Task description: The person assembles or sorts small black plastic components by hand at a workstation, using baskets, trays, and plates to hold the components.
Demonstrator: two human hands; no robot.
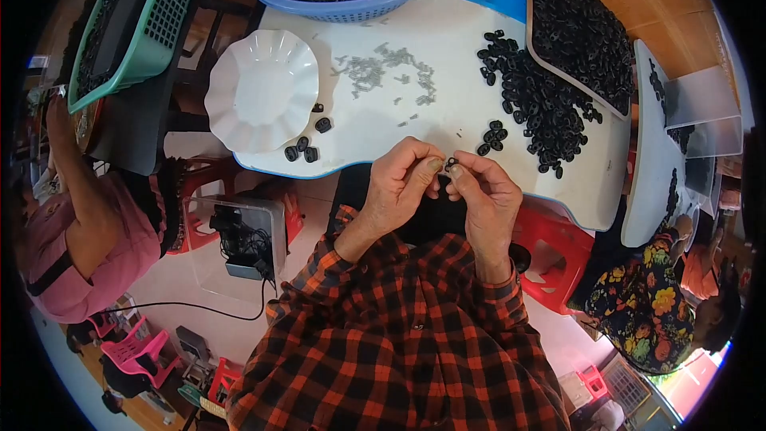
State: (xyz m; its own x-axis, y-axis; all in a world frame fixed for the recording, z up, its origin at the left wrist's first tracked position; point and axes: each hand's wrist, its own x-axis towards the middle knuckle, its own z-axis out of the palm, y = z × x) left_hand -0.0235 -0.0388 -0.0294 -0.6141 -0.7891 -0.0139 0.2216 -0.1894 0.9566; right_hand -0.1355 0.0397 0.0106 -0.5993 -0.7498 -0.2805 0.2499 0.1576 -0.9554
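Note:
In front of my chest, at the table's near edge, my two hands meet fingertip to fingertip. My right hand [488, 195] pinches a small black plastic part [452, 163] with a hole in it. Thumb and forefinger of my left hand [401, 183] are pressed together right beside that part; whatever lies between them is too small to make out. Just beyond the hands is a little cluster of similar black parts [493, 137]. Small clear pieces [375, 70] lie scattered farther back on the white table [359, 124]. A few more black parts [307, 150] sit near the plate.
A white scalloped plate [259, 88] stands on the left. A blue basket [351, 8] of black parts is at the back. On the right, a loose pile [550, 124] lies against a full tray [533, 48]. People sit on both sides; a red stool [550, 251] is close right.

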